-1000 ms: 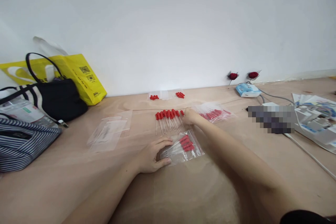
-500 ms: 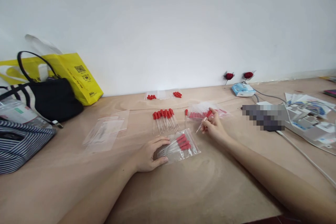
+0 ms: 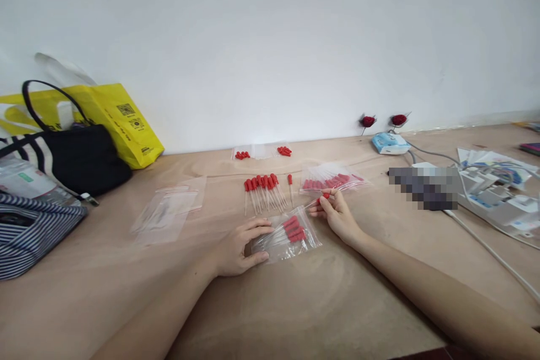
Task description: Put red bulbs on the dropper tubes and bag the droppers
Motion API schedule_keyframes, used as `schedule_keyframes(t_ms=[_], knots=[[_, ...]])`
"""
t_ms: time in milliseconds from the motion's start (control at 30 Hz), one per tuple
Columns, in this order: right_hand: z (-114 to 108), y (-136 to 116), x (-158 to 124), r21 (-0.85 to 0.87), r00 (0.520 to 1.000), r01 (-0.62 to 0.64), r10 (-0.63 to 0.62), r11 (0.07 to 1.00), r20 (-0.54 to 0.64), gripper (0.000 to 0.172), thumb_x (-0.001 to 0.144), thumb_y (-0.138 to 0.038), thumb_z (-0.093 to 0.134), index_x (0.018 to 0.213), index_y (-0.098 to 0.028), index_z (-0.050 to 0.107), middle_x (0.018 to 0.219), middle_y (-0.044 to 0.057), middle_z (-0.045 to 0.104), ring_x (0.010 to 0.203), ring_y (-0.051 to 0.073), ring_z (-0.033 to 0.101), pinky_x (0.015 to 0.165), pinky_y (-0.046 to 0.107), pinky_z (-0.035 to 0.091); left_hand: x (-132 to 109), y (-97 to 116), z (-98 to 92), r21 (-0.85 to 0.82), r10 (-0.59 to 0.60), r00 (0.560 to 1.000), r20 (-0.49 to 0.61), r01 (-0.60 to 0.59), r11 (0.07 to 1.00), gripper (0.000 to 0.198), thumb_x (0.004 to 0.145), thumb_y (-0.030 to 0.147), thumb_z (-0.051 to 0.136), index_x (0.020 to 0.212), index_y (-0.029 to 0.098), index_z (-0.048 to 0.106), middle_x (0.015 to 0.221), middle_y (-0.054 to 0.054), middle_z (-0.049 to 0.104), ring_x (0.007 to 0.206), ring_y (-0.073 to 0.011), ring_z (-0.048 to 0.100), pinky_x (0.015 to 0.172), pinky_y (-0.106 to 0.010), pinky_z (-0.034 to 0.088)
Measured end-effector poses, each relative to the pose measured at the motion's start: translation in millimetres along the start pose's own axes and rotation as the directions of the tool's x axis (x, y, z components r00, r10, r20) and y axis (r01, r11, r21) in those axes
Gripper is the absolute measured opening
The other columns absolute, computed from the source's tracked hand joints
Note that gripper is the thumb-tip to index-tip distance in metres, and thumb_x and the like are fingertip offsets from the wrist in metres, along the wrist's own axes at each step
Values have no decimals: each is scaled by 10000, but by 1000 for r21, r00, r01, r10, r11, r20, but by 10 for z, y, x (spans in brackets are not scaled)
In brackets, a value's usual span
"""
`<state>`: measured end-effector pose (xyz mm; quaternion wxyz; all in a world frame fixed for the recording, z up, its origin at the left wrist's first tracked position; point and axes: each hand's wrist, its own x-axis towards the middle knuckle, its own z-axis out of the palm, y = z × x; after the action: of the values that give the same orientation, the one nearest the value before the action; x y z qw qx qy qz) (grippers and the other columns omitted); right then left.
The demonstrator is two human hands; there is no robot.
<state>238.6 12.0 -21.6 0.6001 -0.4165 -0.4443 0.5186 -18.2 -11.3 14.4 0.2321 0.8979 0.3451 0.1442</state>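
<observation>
A clear zip bag (image 3: pixel 310 236) holding several red-capped droppers lies on the table, and my left hand (image 3: pixel 242 244) rests on its left end with thumb and fingers apart. Just above the bag's right side, my right hand (image 3: pixel 335 215) pinches a dropper by its red bulb (image 3: pixel 324 196), the thin tip pointing left toward the bag. Behind the bag, several loose droppers (image 3: pixel 264 188) lie in a row, bulbs facing away. A single dropper (image 3: pixel 290 187) lies a little to their right. Another filled zip bag (image 3: pixel 333 177) is behind my right hand.
Flat clear bags (image 3: pixel 169 211) lie on the left. Small red bulbs (image 3: pixel 242 155) sit on bags by the wall. Yellow (image 3: pixel 122 124), black (image 3: pixel 93 152) and striped bags (image 3: pixel 37 233) stand far left. A tissue pack (image 3: pixel 390 144), power strips (image 3: pixel 502 202) and cables are right.
My right hand has lowered slightly, and its dropper now lies flatter, tip toward the bag. The single loose dropper has shifted left toward the row. My left hand has stayed nearly still.
</observation>
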Motion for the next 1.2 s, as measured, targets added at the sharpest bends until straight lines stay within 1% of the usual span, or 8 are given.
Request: schedule_keyframes(t_ms=[200, 400, 567, 667, 733, 833, 1000, 1200], knots=[[-62, 14, 20, 8, 1000, -19, 18, 1000, 25, 428, 665, -486, 613, 891, -235, 350, 607, -76, 552, 505, 85, 546, 506, 230, 449, -8, -23, 18, 6, 18, 1000, -7, -18, 1000, 445, 780, 320, 540, 1201, 215, 444, 1257, -73, 477, 1182, -228, 404, 993, -401, 332], [-82, -4, 12, 45, 997, -81, 80, 996, 21, 451, 604, -483, 670, 848, -222, 396, 643, -55, 590, 549, 97, 574, 568, 260, 471, -15, -15, 10, -10, 17, 1000, -14, -17, 1000, 360, 775, 309, 540, 1111, 205, 461, 1219, -74, 494, 1149, -216, 435, 971, -379, 356], [-56, -28, -6, -167, 987, -74, 97, 983, 131, 346, 568, -383, 717, 773, -162, 548, 588, -43, 555, 502, 63, 493, 491, 205, 407, -24, 17, -5, 19, -48, 999, 0, 48, 999, 453, 770, 318, 543, 1190, 225, 400, 1245, -69, 481, 1163, -237, 423, 977, -407, 344], [-29, -37, -25, -251, 980, -58, 103, 966, 169, 337, 605, -374, 686, 842, -154, 592, 572, -44, 544, 447, 50, 429, 428, 193, 358, -33, 22, -6, 45, -82, 997, 16, 81, 996, 486, 776, 341, 535, 1222, 228, 377, 1277, -69, 459, 1192, -257, 391, 996, -438, 314], [-16, -33, -32, -256, 978, -58, 106, 965, 181, 366, 613, -376, 679, 895, -168, 573, 663, -27, 582, 434, 44, 419, 401, 189, 346, -37, 22, -4, 52, -93, 995, 24, 92, 994, 495, 779, 344, 531, 1231, 222, 373, 1289, -74, 449, 1203, -264, 377, 998, -444, 310], [-6, -6, -27, -258, 972, -48, 104, 965, 210, 345, 610, -387, 682, 850, -179, 548, 771, 0, 612, 440, 45, 434, 379, 182, 340, -37, 21, -3, 50, -94, 995, 17, 93, 994, 499, 774, 331, 537, 1233, 222, 375, 1288, -77, 450, 1193, -261, 391, 985, -435, 330], [26, 73, 13, -382, 970, -27, 117, 924, 215, 298, 614, -421, 676, 743, -161, 606, 571, -6, 605, 475, 104, 519, 436, 216, 407, -31, 8, 6, 60, -83, 997, 9, 82, 995, 506, 768, 343, 542, 1231, 215, 380, 1277, -78, 461, 1191, -265, 392, 990, -442, 324], [103, 112, 36, -376, 958, -11, 117, 927, 261, 358, 656, -486, 618, 775, -156, 686, 698, 55, 683, 639, 186, 626, 593, 305, 505, -38, -2, 11, 57, -71, 997, 12, 70, 996, 506, 776, 335, 536, 1241, 221, 372, 1280, -71, 457, 1185, -242, 402, 991, -415, 332]])
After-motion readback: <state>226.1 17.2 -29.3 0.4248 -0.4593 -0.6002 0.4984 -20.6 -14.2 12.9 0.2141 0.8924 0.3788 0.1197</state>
